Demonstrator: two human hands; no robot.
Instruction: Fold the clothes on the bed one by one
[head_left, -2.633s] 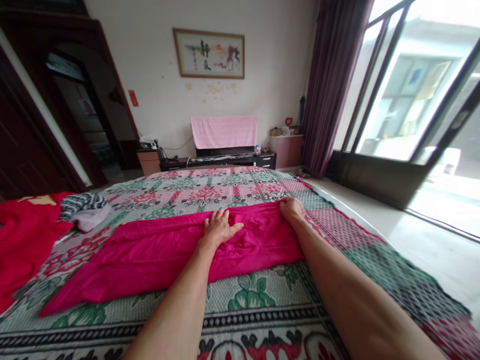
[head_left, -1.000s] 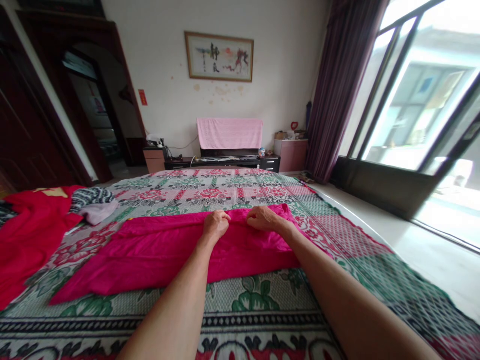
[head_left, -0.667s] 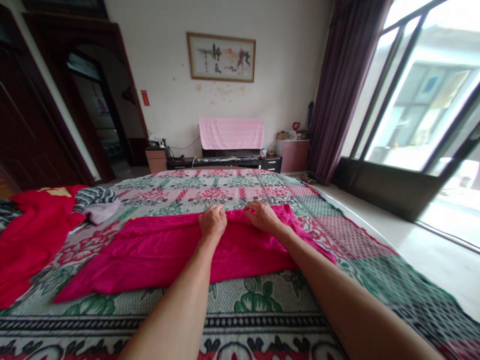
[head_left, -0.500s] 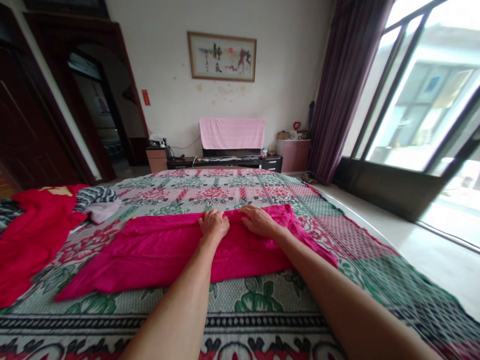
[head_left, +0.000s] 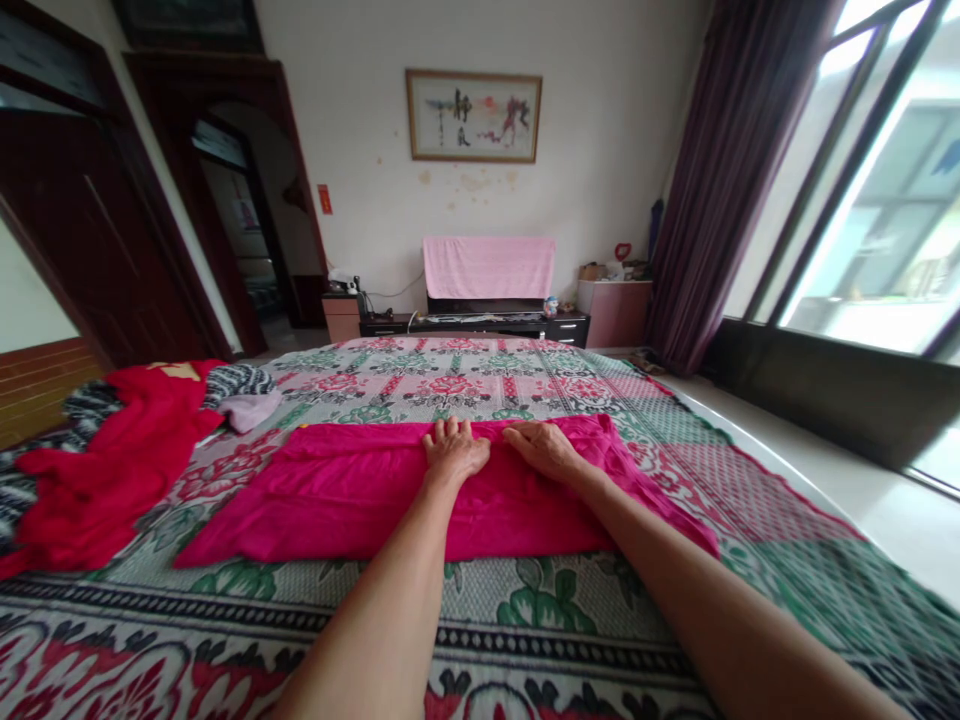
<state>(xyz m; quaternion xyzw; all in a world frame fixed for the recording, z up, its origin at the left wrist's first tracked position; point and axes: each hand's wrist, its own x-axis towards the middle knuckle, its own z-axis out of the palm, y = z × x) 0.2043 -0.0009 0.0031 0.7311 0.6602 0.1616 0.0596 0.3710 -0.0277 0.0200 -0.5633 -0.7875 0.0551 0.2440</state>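
Note:
A bright pink garment (head_left: 345,495) lies folded into a long, wide strip across the bed, its surface lightly creased. My left hand (head_left: 454,450) rests on the strip near the middle of its far edge, fingers spread and flat. Just to the right, my right hand (head_left: 546,450) lies on the same cloth, its fingers stretched toward the left hand and the thumb side partly hidden. Both palms press down on the fabric without gripping it. The garment's left end tapers to a point near the front.
A patterned bedspread (head_left: 450,385) covers the bed. At the left sits a heap of clothes with a red garment (head_left: 142,460) and a grey-pink piece (head_left: 253,410). Beyond the bed stands a low black cabinet (head_left: 390,326) below a pink towel (head_left: 489,268). Windows and a purple curtain (head_left: 739,180) are on the right.
The view has turned slightly left, so everything sits further right in the picture. Both hands stay on the pink garment, the left one flatter with its fingers more spread.

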